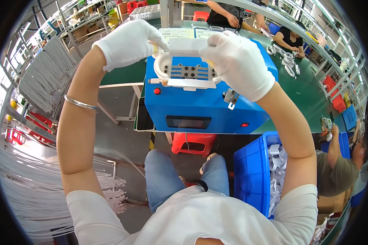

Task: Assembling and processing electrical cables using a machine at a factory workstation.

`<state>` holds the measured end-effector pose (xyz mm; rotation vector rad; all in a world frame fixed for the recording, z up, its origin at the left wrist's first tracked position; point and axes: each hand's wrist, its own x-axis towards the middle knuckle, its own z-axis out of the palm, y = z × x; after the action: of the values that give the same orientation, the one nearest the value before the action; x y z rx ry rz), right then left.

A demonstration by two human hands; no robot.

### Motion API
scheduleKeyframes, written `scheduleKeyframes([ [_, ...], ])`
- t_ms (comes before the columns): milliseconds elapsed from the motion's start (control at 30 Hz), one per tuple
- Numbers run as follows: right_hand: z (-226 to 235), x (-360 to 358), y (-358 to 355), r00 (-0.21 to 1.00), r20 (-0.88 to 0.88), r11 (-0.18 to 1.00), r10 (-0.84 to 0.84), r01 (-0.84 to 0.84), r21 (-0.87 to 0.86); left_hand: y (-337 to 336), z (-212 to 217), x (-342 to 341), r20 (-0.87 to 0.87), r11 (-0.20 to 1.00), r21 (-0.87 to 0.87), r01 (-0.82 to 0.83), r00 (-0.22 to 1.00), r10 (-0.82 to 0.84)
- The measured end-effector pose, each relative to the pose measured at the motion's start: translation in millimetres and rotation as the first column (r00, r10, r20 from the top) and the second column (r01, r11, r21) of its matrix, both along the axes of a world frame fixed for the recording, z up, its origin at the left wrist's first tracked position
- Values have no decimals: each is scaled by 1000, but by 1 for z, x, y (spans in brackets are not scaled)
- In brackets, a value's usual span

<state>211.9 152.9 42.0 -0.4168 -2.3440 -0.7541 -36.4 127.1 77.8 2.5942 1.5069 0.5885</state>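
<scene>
Above the blue benchtop machine (208, 110), both of my white-gloved hands hold a white plastic part (187, 46) with a flat wide face. My left hand (129, 44) pinches at its left end, fingers curled, with yellowish fingertips showing. At the right end my right hand (239, 65) is closed, its fingers bent around the edge and partly hiding it. Just below lies a metal fixture (191, 71) with slotted bars and dark screws. A rounded white piece (163, 67) stands at the fixture's left side, and a white strip (190, 83) runs along its front.
The machine's front has a red button (157, 91), a dark display (188, 122), a red switch (244, 125) and a metal latch (231, 98). A blue bin (251, 175) of white parts stands right of my legs. Bundled white cables (49, 77) hang left. Co-workers sit across the green table (304, 96).
</scene>
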Motion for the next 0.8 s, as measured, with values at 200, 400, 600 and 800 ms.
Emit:
scheduleKeyframes([
  [200,-7,-9,3,991,45,992,-123,124,-17,-6,-26,22,-159,944,251,-214,953,258],
  [400,-9,-17,5,985,-5,983,-175,174,-65,-10,-59,39,186,813,555,-176,979,85],
  [600,-6,-17,11,970,35,914,-239,237,-329,1,-68,33,105,763,643,-67,994,-1],
  [800,-20,20,90,997,-10,574,-71,33,-818,10,-67,35,-27,767,642,-14,999,42],
])
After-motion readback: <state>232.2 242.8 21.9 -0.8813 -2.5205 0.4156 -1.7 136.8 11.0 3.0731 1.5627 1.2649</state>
